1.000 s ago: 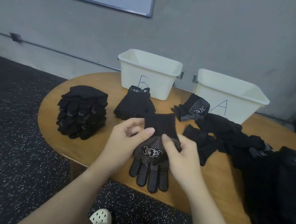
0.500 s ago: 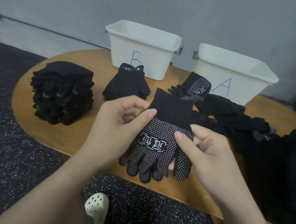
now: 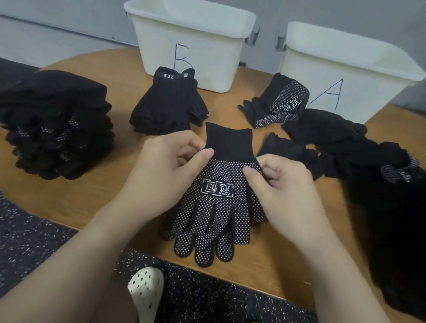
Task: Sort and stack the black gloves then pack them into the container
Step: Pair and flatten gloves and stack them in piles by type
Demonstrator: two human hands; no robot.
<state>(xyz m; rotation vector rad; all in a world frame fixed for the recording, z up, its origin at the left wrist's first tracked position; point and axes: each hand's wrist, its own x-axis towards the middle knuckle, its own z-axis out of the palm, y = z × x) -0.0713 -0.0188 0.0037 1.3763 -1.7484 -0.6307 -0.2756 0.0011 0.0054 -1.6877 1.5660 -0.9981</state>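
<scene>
Two white bins stand on the counter [image 3: 83, 202], one marked B [image 3: 190, 43] and one marked A [image 3: 339, 76]. One tall stack of black gloves [image 3: 55, 130] rises at the left. Two white clogs [image 3: 145, 290] show below.

Dotted black gloves [image 3: 216, 207] lie stacked flat, fingers toward table edge

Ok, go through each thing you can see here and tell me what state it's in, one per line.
Left hand: pinching the dotted gloves.
Right hand: pinching the dotted gloves.
Dotted gloves: aligned, palm dots up, fingers over table edge.
Bin B: upright, open; contents unseen.
Bin A: upright, open; contents unseen.
Tall stack: piled on table, left.
5.11 gloves: stacked before bin B.
Loose gloves: unsorted heap.
</scene>
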